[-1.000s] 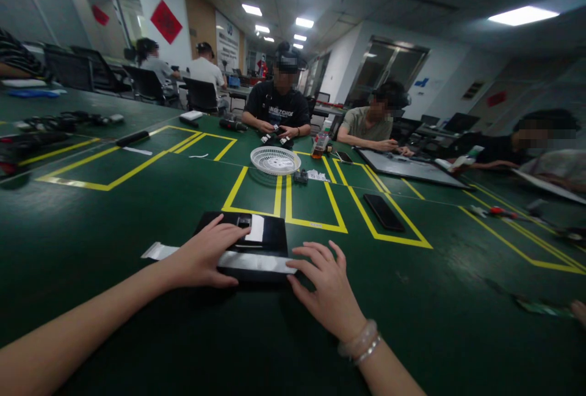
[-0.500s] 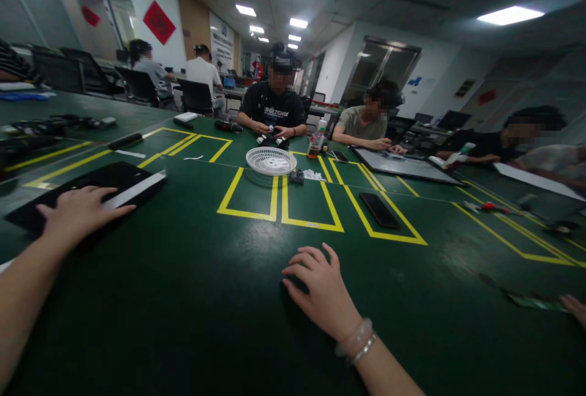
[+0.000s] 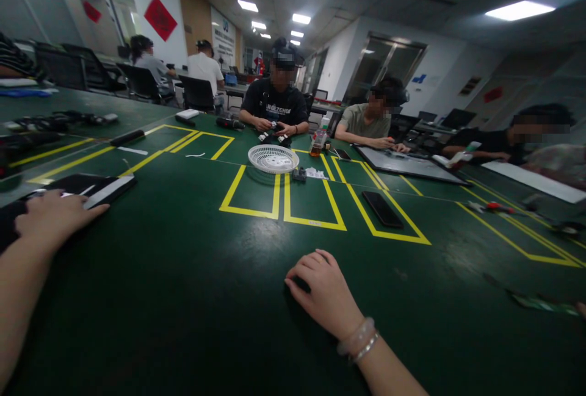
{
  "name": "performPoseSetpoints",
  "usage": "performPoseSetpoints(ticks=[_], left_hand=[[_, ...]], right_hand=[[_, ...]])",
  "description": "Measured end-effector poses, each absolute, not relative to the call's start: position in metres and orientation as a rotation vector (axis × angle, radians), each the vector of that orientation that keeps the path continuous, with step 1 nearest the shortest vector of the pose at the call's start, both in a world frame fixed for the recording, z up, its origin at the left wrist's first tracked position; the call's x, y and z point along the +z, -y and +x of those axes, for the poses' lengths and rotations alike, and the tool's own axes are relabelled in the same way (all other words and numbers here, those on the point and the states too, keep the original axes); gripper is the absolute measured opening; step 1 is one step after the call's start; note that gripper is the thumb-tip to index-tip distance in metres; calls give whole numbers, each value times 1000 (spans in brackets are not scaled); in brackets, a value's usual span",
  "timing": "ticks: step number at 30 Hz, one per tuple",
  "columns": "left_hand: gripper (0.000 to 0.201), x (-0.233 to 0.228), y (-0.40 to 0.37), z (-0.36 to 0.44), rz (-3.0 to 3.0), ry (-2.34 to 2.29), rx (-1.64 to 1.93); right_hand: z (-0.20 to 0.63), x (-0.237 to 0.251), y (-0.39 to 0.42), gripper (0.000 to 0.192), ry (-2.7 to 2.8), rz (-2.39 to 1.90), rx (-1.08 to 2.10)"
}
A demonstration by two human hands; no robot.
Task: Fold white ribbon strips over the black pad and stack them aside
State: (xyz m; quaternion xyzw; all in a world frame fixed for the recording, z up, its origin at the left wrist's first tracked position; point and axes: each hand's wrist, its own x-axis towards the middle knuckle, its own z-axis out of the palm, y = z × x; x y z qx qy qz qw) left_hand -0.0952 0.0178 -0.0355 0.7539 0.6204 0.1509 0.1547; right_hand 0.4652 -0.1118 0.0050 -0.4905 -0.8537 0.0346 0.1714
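Note:
My left hand (image 3: 50, 219) lies over a flat black object (image 3: 112, 188) with a white strip along its edge, at the left of the table. Its fingers are spread on top and the thumb sticks out over the near edge. What kind of thing the black object is, I cannot make out. My right hand (image 3: 323, 289) rests on the green tabletop (image 3: 206, 304) near the middle, loosely curled, thumb apart from the fingers, with nothing visible in it. A bracelet and a bangle circle that wrist.
Beyond my hands stand a white round slatted basket (image 3: 273, 159), a small dark part (image 3: 300, 175) and a bottle (image 3: 317, 141). A black phone (image 3: 382, 209) lies inside yellow tape (image 3: 398, 237). Co-workers sit across; one person (image 3: 274, 103) handles small parts. Red-handled tools (image 3: 499, 207) lie right.
My left hand and the flat black object have slid left, partly out of view. The fingers of my right hand have curled in more; that hand has barely shifted.

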Motion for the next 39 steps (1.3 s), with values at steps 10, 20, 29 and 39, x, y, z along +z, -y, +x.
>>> performPoseSetpoints(ticks=[10,20,29,39], left_hand=[[75,-18,-22,-44,2047,-2071,485],[41,-5,47,152,2360,-848,394],[37,1,39,140,2318,-864,548],[32,-3,49,149,2405,-750,595]], right_hand=[[467,4,110,9,2414,-1332,151],[466,4,113,17,2493,-1237,255],[468,8,111,25,2405,-1260,319],[464,4,111,26,2424,-1308,407]])
